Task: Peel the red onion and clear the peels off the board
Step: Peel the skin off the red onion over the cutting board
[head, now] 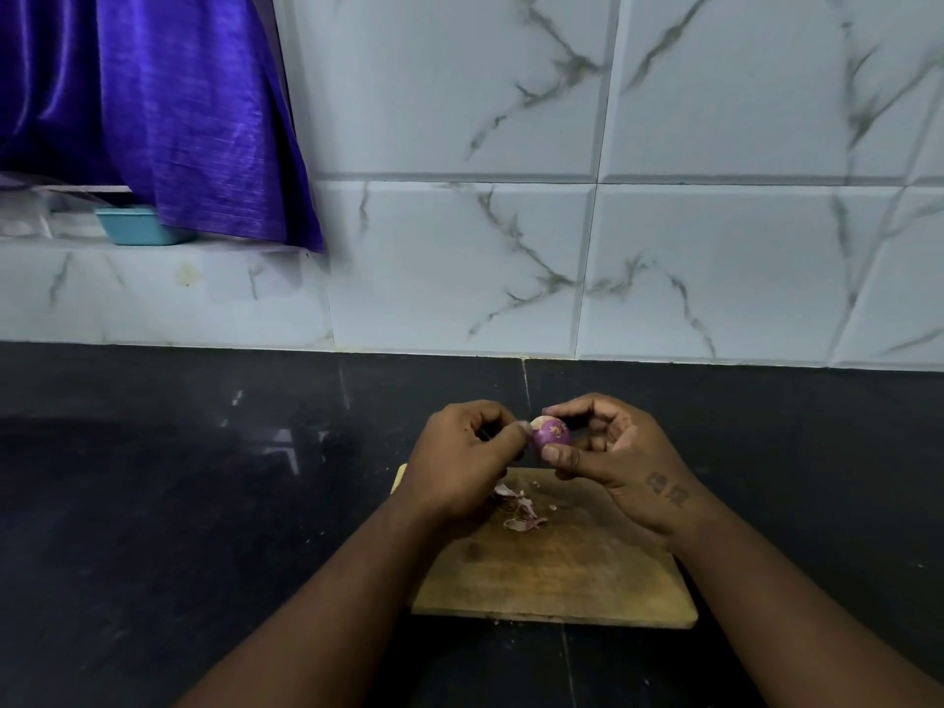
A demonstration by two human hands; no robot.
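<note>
A small red onion [551,432], purple with a pale patch at its top left, is held above the far end of a wooden cutting board [557,569]. My right hand [613,462] grips it between thumb and fingers. My left hand [465,457] pinches at the onion's left side, where a thin bit of skin shows between its fingertips. Loose purple and white peels [516,508] lie on the board under my left hand, partly hidden by it.
The board lies on a dark stone counter [204,503] that runs to a marbled tile wall [562,247]. A purple curtain [153,104] hangs at the upper left over a ledge with a teal tub [138,226].
</note>
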